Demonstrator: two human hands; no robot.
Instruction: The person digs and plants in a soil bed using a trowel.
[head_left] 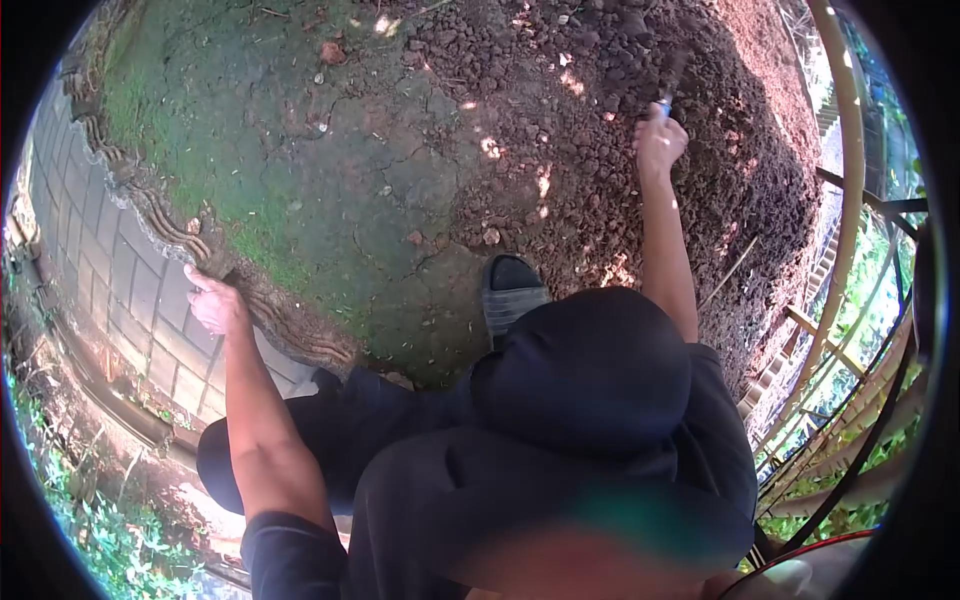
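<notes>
My right hand [660, 146] is wrapped around a small hand tool [665, 103] with a light blue handle. Its dark, narrow head is smeared by motion and points away from me over the broken-up soil [590, 130]. On the other side, my left hand [215, 305] hangs near the wavy border tiles [170, 228], with a finger stretched out and the others loosely bent. It holds nothing. Between the hands lies a flat patch of mossy, cracked ground [340, 190].
A sandalled foot [512, 290] rests on the soil in front of my bent knee. Left of the border runs a grey paved path [130, 270]. A curved pole frame [850, 120] stands along the right edge, with greenery behind. Small stones dot the ground.
</notes>
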